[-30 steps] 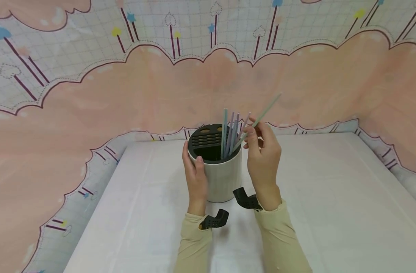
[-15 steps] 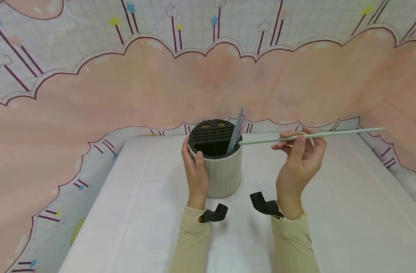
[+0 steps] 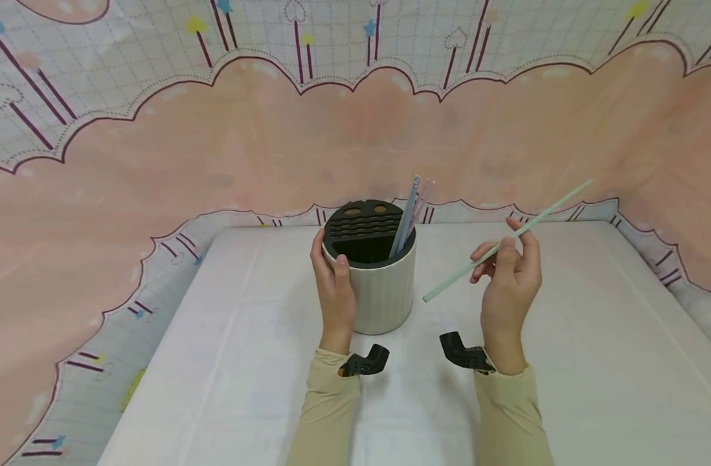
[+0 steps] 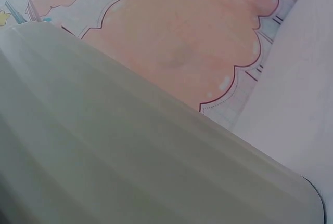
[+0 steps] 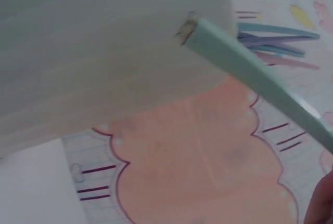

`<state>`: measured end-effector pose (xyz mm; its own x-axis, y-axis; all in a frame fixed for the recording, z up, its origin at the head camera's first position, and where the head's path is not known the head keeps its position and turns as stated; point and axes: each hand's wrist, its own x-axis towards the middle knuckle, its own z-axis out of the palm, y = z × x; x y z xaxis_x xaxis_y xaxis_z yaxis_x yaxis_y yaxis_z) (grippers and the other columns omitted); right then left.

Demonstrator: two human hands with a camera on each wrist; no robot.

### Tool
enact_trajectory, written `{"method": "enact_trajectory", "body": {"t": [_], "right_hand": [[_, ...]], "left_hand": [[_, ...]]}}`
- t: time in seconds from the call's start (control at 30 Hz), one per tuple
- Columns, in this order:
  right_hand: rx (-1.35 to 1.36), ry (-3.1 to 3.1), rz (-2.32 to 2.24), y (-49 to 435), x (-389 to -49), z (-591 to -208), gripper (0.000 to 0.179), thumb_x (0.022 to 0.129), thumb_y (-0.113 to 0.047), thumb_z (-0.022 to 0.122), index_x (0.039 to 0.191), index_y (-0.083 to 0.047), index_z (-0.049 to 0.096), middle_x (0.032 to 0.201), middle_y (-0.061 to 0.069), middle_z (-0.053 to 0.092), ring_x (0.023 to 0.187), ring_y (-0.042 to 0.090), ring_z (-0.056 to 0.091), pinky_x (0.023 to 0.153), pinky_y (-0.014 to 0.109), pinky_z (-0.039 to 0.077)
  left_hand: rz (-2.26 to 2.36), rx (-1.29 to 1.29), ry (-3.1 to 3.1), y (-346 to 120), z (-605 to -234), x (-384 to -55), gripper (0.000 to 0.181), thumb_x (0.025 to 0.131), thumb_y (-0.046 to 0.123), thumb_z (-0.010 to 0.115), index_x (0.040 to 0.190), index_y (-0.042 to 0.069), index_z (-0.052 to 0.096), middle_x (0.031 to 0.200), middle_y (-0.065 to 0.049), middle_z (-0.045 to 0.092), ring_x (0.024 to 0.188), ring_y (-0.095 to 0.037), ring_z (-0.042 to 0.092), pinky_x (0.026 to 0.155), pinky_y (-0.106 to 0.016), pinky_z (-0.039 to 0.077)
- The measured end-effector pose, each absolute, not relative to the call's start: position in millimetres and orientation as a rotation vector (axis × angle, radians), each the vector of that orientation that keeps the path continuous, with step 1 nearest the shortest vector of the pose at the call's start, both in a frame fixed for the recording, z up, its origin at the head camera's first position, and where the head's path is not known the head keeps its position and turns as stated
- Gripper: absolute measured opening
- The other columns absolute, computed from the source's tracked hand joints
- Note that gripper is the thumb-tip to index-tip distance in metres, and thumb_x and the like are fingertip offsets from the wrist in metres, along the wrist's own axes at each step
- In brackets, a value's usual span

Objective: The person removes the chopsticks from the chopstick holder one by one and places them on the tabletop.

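A white ribbed utensil holder (image 3: 384, 298) with a dark slotted top stands upright on the table. My left hand (image 3: 335, 294) grips its left side, thumb at the front rim and fingers along the far side. Several pastel chopsticks (image 3: 405, 223), bluish and pink, lean to the right in its open compartment. To the right of the holder, my right hand (image 3: 509, 285) pinches a pale green chopstick (image 3: 457, 277) between thumb and fingers, slanted with its lower end toward the holder. In the right wrist view the chopstick's squared end (image 5: 192, 30) overlaps the holder wall (image 5: 104, 63).
The table has a white cover (image 3: 612, 362). Behind it hangs a peach and white patterned cloth (image 3: 332, 149). Each wrist wears a black camera mount, the left mount (image 3: 367, 360) and the right mount (image 3: 465, 353).
My right hand has drawn the green chopstick out of the holder to the right, then tilted its near end downward. The other chopsticks have shifted rightward. My left hand keeps its grip.
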<state>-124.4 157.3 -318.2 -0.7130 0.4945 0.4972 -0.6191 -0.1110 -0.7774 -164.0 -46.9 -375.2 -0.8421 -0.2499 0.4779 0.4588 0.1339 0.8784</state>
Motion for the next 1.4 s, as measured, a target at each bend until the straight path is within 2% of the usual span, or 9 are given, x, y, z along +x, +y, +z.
{"method": "enact_trajectory", "body": {"t": [0.13, 0.2, 0.4, 0.53, 0.67, 0.87, 1.03, 1.27, 1.4], "right_hand": [[0.025, -1.724, 1.797, 154.4, -119.4, -326.1, 0.032, 0.095, -0.017, 0.04, 0.125, -0.014, 0.049, 0.068, 0.016, 0.055, 0.048, 0.02, 0.042, 0.043, 0.02, 0.041], [-0.024, -1.848, 1.759, 153.8, -119.8, -335.1, 0.034, 0.095, -0.016, 0.037, 0.128, -0.018, 0.047, 0.071, 0.016, 0.054, 0.051, 0.022, 0.041, 0.045, 0.02, 0.04], [-0.201, -2.214, 1.624, 158.7, -132.8, -377.0, 0.038, 0.093, -0.019, 0.037, 0.128, -0.028, 0.047, 0.075, 0.003, 0.056, 0.052, 0.019, 0.042, 0.047, 0.024, 0.037], [-0.237, -2.398, 1.488, 159.6, -134.8, -389.1, 0.039, 0.092, -0.022, 0.036, 0.129, -0.022, 0.047, 0.076, 0.0, 0.057, 0.062, 0.019, 0.045, 0.054, 0.027, 0.037], [-0.223, -2.491, 1.444, 161.3, -135.1, -396.8, 0.042, 0.091, -0.022, 0.038, 0.133, -0.016, 0.042, 0.079, 0.003, 0.059, 0.071, 0.019, 0.046, 0.06, 0.03, 0.038], [-0.187, -2.599, 1.442, 163.3, -137.4, -407.4, 0.042, 0.091, -0.02, 0.041, 0.132, -0.01, 0.043, 0.08, 0.004, 0.061, 0.064, 0.021, 0.042, 0.056, 0.029, 0.036], [-0.152, -2.728, 1.38, 164.2, -138.7, -415.1, 0.042, 0.091, -0.019, 0.043, 0.131, -0.005, 0.043, 0.082, 0.003, 0.063, 0.069, 0.02, 0.045, 0.06, 0.028, 0.037], [-0.166, -2.82, 1.359, 167.0, -140.6, -428.7, 0.048, 0.088, -0.016, 0.05, 0.132, -0.003, 0.039, 0.089, 0.008, 0.062, 0.074, 0.019, 0.054, 0.061, 0.028, 0.042], [-0.184, -2.834, 1.345, 171.3, -140.7, -435.8, 0.05, 0.086, -0.016, 0.054, 0.131, 0.0, 0.039, 0.097, 0.012, 0.059, 0.079, 0.022, 0.056, 0.065, 0.033, 0.045]], "left_hand": [[-1.796, -0.196, -1.888, -43.3, -360.0, -150.4, 0.054, 0.089, 0.018, 0.037, 0.139, 0.01, 0.019, 0.141, -0.005, 0.026, 0.125, -0.014, 0.029, 0.102, -0.038, 0.026], [-1.802, -0.197, -1.886, -43.4, -359.9, -148.8, 0.054, 0.089, 0.018, 0.037, 0.139, 0.009, 0.019, 0.141, -0.005, 0.026, 0.125, -0.015, 0.029, 0.102, -0.038, 0.027], [-1.774, -0.19, -1.894, -48.6, -377.0, -158.7, 0.053, 0.09, 0.03, 0.038, 0.14, 0.024, 0.019, 0.14, 0.009, 0.026, 0.126, -0.009, 0.028, 0.102, -0.035, 0.027], [-1.801, -0.184, -1.89, -47.6, -375.8, -158.1, 0.054, 0.089, 0.035, 0.039, 0.139, 0.027, 0.019, 0.14, 0.012, 0.025, 0.126, -0.008, 0.028, 0.101, -0.037, 0.028], [-1.815, -0.185, -1.885, -46.2, -375.2, -157.7, 0.056, 0.089, 0.036, 0.039, 0.14, 0.023, 0.019, 0.14, 0.012, 0.026, 0.125, -0.008, 0.028, 0.1, -0.037, 0.029], [-1.801, -0.176, -1.877, -45.4, -376.2, -157.9, 0.055, 0.089, 0.036, 0.039, 0.14, 0.024, 0.019, 0.139, 0.013, 0.026, 0.126, -0.007, 0.028, 0.101, -0.036, 0.028], [-1.816, -0.173, -1.881, -44.7, -374.5, -157.1, 0.054, 0.09, 0.032, 0.039, 0.14, 0.024, 0.02, 0.14, 0.011, 0.026, 0.126, -0.008, 0.028, 0.101, -0.036, 0.027], [-1.82, -0.179, -1.886, -39.8, -354.8, -141.2, 0.053, 0.09, 0.018, 0.037, 0.14, 0.012, 0.019, 0.141, -0.002, 0.027, 0.126, -0.012, 0.029, 0.102, -0.036, 0.026], [-1.803, -0.15, -1.909, -38.2, -346.9, -134.0, 0.053, 0.09, 0.016, 0.035, 0.139, 0.008, 0.019, 0.142, -0.007, 0.025, 0.126, -0.015, 0.028, 0.102, -0.037, 0.026]]}}
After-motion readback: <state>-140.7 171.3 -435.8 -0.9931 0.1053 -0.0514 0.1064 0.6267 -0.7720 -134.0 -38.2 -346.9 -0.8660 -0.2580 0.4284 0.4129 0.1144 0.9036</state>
